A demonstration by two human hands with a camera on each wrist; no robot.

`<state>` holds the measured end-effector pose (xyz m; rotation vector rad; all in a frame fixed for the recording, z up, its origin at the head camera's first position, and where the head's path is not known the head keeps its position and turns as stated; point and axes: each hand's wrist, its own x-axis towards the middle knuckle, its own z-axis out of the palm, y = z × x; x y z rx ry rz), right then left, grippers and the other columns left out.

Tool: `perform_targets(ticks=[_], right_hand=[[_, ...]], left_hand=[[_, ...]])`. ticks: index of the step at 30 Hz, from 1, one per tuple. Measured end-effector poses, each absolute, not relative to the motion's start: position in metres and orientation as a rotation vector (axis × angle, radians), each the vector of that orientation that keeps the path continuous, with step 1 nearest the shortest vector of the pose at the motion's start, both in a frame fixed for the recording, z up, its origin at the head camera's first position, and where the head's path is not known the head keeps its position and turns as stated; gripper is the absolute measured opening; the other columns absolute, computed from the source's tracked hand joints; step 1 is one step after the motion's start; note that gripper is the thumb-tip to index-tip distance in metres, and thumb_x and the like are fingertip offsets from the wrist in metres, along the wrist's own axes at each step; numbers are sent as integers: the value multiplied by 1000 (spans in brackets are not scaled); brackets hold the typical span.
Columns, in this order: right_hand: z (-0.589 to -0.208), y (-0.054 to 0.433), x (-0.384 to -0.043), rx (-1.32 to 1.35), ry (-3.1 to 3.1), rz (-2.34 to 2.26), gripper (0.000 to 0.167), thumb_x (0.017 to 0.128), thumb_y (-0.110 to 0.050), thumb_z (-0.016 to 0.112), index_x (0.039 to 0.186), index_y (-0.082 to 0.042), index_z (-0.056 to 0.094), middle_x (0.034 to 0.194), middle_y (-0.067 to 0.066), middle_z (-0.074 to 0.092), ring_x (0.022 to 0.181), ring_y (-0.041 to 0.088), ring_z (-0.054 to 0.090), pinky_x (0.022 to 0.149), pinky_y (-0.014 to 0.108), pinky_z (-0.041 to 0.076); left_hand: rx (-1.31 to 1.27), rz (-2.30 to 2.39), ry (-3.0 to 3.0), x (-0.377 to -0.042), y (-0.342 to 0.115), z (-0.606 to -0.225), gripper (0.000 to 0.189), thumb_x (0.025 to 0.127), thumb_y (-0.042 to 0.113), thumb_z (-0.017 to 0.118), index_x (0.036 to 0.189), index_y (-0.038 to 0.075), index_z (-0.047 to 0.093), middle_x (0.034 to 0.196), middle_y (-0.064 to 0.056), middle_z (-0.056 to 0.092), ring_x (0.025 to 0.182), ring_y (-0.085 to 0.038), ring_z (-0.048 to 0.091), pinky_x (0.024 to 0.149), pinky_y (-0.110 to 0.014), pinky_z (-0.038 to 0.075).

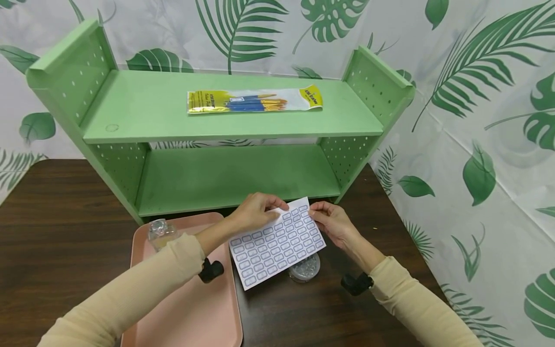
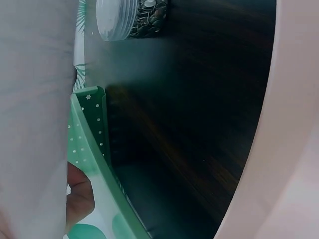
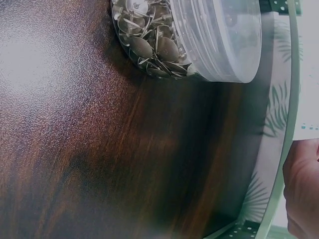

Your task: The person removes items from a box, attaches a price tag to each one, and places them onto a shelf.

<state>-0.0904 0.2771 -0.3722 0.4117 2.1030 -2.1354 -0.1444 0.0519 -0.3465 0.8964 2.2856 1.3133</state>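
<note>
A white sheet of blue-bordered sticker labels (image 1: 277, 241) is held tilted above the table in the head view. My left hand (image 1: 257, 212) grips its upper edge, thumb on the printed face. At the right corner, the fingers of my right hand (image 1: 331, 222) pinch the sheet's edge; whether a label is lifted there is too small to tell. Partly under the sheet stands a clear lidded jar of thumbtacks (image 1: 306, 269), seen closer in the right wrist view (image 3: 159, 45). In the left wrist view the sheet's blank back (image 2: 35, 99) hides most of the hand.
A green two-tier shelf (image 1: 243, 178) stands behind the hands. On its upper tier lies a pack of paintbrushes (image 1: 256, 101) bearing a small label. To the left, a pink tray (image 1: 191, 308) on the dark wood table (image 1: 65, 231) carries a glass bottle (image 1: 160, 233), partly hidden by the sleeve.
</note>
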Motion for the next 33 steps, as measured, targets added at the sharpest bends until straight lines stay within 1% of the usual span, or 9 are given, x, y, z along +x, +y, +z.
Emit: perform_targets(ticks=[6, 13, 16, 22, 26, 29, 33], right_hand=[[-372, 276, -90, 409, 2107, -2129, 6, 92, 3, 53, 95, -2, 53, 81, -2, 57, 73, 6, 58, 64, 18, 50], [-372, 275, -90, 430, 2109, -2128, 8, 91, 3, 54, 93, -5, 54, 81, -2, 58, 72, 6, 58, 63, 19, 50], [-372, 275, -91, 431, 2119, -2114, 8, 92, 3, 53, 94, -4, 53, 81, -2, 57, 73, 6, 58, 63, 18, 50], [-373, 277, -91, 435, 2128, -2113, 7, 92, 3, 54, 95, -3, 53, 82, -2, 57, 73, 6, 57, 64, 18, 50], [-373, 277, -91, 413, 2128, -2113, 6, 92, 2, 54, 96, -2, 53, 82, -2, 57, 73, 5, 58, 65, 18, 50], [-373, 277, -90, 398, 2132, -2112, 6, 92, 2, 54, 97, -1, 53, 82, -2, 57, 74, 6, 58, 65, 18, 50], [-372, 277, -90, 391, 2135, -2111, 6, 92, 2, 54, 98, -1, 53, 82, -2, 58, 74, 6, 58, 66, 18, 50]], left_hand=[[889, 1305, 2296, -145, 53, -347, 22, 87, 2, 61, 104, 11, 70, 100, -3, 70, 71, -10, 53, 65, -23, 39], [893, 1315, 2302, -143, 52, -347, 18, 87, 4, 63, 102, 11, 71, 98, -3, 71, 70, -9, 53, 64, -22, 39], [890, 1330, 2287, -143, 52, -347, 17, 89, 7, 62, 103, 11, 71, 100, -3, 71, 72, -9, 55, 66, -23, 40], [892, 1332, 2255, -142, 51, -346, 21, 90, 3, 58, 107, 11, 69, 106, -4, 69, 78, -10, 56, 68, -24, 40], [893, 1332, 2268, -142, 51, -346, 20, 89, 4, 60, 105, 11, 70, 100, -4, 69, 75, -11, 56, 66, -24, 41], [893, 1338, 2280, -143, 50, -347, 18, 88, 6, 62, 104, 11, 70, 97, -3, 70, 75, -10, 57, 67, -23, 42], [895, 1350, 2281, -143, 50, -350, 16, 88, 9, 64, 103, 11, 70, 98, -3, 70, 78, -10, 59, 69, -23, 43]])
